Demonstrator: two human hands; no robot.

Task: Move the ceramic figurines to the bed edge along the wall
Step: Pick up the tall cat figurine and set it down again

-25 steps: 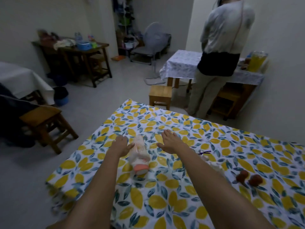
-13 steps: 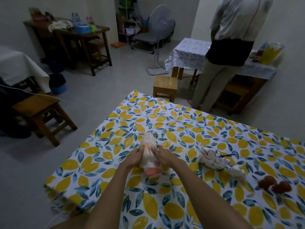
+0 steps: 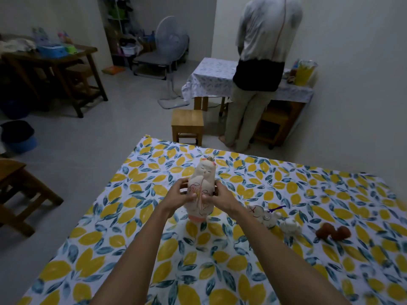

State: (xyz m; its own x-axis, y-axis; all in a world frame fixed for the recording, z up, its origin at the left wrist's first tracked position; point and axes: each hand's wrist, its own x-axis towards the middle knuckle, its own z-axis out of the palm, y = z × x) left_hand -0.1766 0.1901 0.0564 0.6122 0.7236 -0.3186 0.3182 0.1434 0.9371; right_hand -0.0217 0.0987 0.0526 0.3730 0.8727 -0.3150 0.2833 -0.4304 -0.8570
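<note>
There is 1 view, taken from the head of the person at the near side of the bed (image 3: 308,249), looking forward and down along both forearms. The lemon-print bed cover fills the near half of the frame close up. Beyond it, farther off, lie the floor (image 3: 114,137), a stool (image 3: 187,124) and the far wall (image 3: 352,40).

A person (image 3: 262,69) stood at a cloth-covered table (image 3: 211,78) by the wall. 1 wooden stool (image 3: 187,125) sat just beside it, a standing fan (image 3: 171,42) behind. A dark wooden table (image 3: 55,62) held a blue container (image 3: 52,50).
</note>
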